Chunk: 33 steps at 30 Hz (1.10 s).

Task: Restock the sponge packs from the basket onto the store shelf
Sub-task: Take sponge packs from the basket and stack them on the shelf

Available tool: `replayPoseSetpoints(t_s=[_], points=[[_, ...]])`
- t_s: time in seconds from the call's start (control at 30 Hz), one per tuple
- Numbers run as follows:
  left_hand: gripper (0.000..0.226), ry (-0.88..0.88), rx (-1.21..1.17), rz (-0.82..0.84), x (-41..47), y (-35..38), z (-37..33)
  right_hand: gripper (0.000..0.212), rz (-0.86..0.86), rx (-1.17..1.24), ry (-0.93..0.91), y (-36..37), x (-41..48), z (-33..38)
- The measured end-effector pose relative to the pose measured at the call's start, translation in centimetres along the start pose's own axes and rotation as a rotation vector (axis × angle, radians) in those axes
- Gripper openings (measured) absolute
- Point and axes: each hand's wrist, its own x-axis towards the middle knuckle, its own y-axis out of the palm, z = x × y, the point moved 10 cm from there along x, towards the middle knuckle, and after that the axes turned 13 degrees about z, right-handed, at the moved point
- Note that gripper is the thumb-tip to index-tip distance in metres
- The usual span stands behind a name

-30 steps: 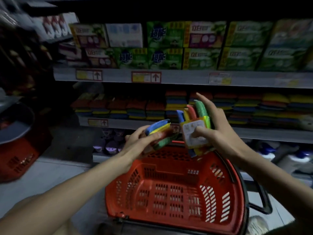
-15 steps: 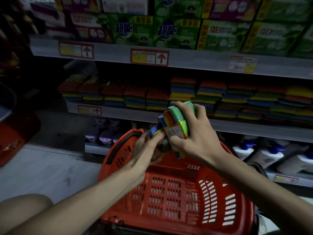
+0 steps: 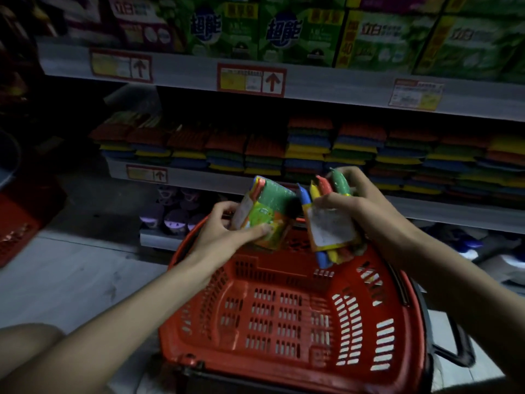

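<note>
Two packs are being held just above the red basket (image 3: 397, 322). The green-faced sponge pack (image 3: 264, 217) is being gripped by the left hand (image 3: 224, 231); the white-labelled sponge pack (image 3: 329, 226) is being clutched on edge by the right hand (image 3: 358, 206). Nothing else is being spotted inside the basket, so this is probably the last carry. Next, both are needing to be lifted onto the sponge shelf (image 3: 216, 180) and laid flat on the shorter stacks (image 3: 187, 149) at the left.
</note>
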Motion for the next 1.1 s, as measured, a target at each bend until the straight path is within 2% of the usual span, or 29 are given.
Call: replayPoseSetpoints(t_s=[0.13,0.2,0.27,0.37,0.43,0.5,0.6,0.77,0.97,1.1], points=[[0.053,0.038,-0.001,-0.050,-0.1,-2.1,-1.4,0.037,0.038,-0.004,0.110,-0.7,-0.2,-1.3],[0.055,0.048,-0.026,-0.052,-0.1,-3.1,-1.6,0.040,0.082,0.047,0.154,-0.3,-0.1,-2.0],[0.069,0.040,-0.038,-0.042,-0.2,-3.6,-2.0,0.049,0.157,0.014,0.178,0.7,-0.1,-2.2],[0.091,0.059,-0.026,-0.090,-0.2,-4.2,-3.0,0.042,0.234,-0.090,0.191,2.5,-0.3,-2.0],[0.091,0.075,-0.018,-0.123,0.1,-4.7,-3.4,0.055,0.256,-0.208,0.162,3.2,-0.2,-1.8],[0.083,0.097,-0.022,-0.098,0.4,-4.4,-3.9,0.064,0.237,-0.229,0.111,3.6,0.2,-1.2],[0.068,0.145,-0.038,-0.092,0.5,-4.0,-5.0,0.065,0.237,-0.161,0.062,4.7,0.8,-0.5],[0.056,0.197,-0.214,-0.080,0.8,-3.1,-5.1,0.044,0.173,0.026,0.059,6.7,1.2,-1.1],[0.058,0.218,-0.270,-0.051,1.0,-2.9,-5.8,0.038,0.090,0.312,0.148,7.2,1.5,-2.6],[0.053,0.223,-0.297,-0.034,0.9,-2.9,-5.8,0.031,0.084,0.284,0.150,7.2,1.8,-2.1]])
